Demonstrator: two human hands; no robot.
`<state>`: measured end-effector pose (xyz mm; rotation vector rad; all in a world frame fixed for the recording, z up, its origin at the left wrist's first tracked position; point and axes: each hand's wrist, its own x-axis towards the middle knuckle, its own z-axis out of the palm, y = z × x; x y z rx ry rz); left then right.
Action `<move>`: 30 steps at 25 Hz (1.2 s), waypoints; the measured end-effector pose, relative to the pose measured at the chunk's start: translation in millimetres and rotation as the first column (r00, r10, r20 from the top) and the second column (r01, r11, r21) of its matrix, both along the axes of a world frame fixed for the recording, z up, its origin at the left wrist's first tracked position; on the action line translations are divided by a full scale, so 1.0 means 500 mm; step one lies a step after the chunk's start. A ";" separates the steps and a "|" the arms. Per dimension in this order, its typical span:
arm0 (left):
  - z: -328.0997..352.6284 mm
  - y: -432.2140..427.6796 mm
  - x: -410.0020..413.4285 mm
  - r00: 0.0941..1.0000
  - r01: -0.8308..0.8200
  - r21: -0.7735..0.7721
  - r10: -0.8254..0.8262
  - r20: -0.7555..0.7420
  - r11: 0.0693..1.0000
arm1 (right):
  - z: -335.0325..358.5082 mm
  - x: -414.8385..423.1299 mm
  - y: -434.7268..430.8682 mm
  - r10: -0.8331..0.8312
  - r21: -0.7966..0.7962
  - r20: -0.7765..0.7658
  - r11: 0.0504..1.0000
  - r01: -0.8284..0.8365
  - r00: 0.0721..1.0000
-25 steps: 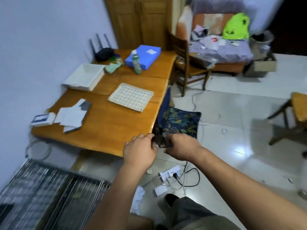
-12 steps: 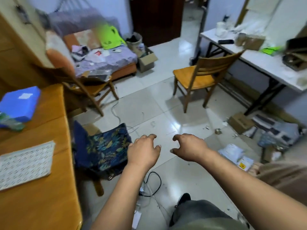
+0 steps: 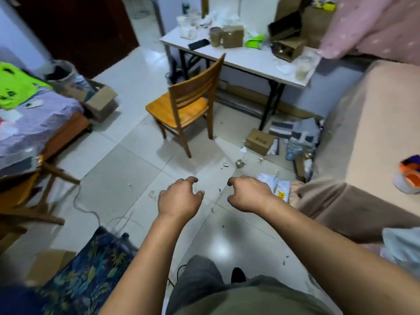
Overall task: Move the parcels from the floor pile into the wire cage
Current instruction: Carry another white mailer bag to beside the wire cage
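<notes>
Hovering empty, the left hand and right hand have fingers loosely curled apart, likely readied for the parcels piled on the floor just beyond; no wire cage shows.

Right hand partly hides the white parcel

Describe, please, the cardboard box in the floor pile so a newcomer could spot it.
Find the white table by the far wall and follow its right leg down to the floor. The box sits at that leg's foot, on the pile's left edge. It alone is a closed brown carton; its neighbours are mostly flat bags.
</notes>
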<state>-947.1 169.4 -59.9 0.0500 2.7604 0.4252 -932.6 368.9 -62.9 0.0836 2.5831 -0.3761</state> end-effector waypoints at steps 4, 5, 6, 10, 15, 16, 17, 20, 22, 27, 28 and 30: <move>-0.022 0.103 -0.177 0.980 0.199 -0.012 -0.199 0.001 0.980 | -0.024 -0.085 0.083 -0.206 -0.010 -0.003 0.979 0.206 0.979; -0.027 0.128 -0.216 0.967 0.253 -0.017 -0.253 -0.003 0.967 | -0.028 -0.102 0.101 -0.256 -0.011 -0.008 0.967 0.256 0.967; -0.031 0.160 -0.261 0.946 0.325 -0.025 -0.325 -0.010 0.945 | -0.036 -0.120 0.123 -0.324 -0.018 -0.016 0.946 0.324 0.946; -0.036 0.294 -0.407 0.828 0.561 -0.035 -0.561 -0.008 0.827 | -0.044 -0.163 0.203 -0.543 -0.041 -0.014 0.840 0.542 0.840; -0.094 0.450 -0.492 0.700 0.714 -0.034 -0.715 0.009 0.699 | -0.095 -0.189 0.313 -0.686 -0.073 0.008 0.725 0.685 0.727; -0.116 0.480 -0.502 0.686 0.727 -0.030 -0.727 0.014 0.686 | -0.120 -0.196 0.342 -0.709 -0.073 0.037 0.700 0.710 0.704; -0.141 0.511 -0.512 0.680 0.733 -0.024 -0.733 0.018 0.680 | -0.148 -0.206 0.373 -0.733 -0.072 0.063 0.673 0.736 0.677; -0.242 0.598 -0.552 0.682 0.731 0.008 -0.731 0.016 0.682 | -0.244 -0.251 0.464 -0.802 -0.096 0.058 0.588 0.803 0.595; -0.321 0.640 -0.581 0.685 0.728 -0.010 -0.726 0.059 0.685 | -0.313 -0.291 0.511 -0.835 -0.130 0.044 0.540 0.832 0.549; -0.562 0.710 -0.663 0.699 0.706 -0.059 -0.681 0.218 0.705 | -0.562 -0.370 0.606 -0.903 -0.110 0.099 0.407 0.907 0.418; -0.616 0.721 -0.678 0.705 0.693 -0.033 -0.667 0.241 0.720 | -0.622 -0.380 0.619 -0.915 -0.113 0.110 0.376 0.920 0.388; -0.708 0.743 -0.705 0.720 0.656 0.066 -0.649 0.246 0.752 | -0.727 -0.389 0.641 -0.921 -0.124 0.135 0.350 0.928 0.365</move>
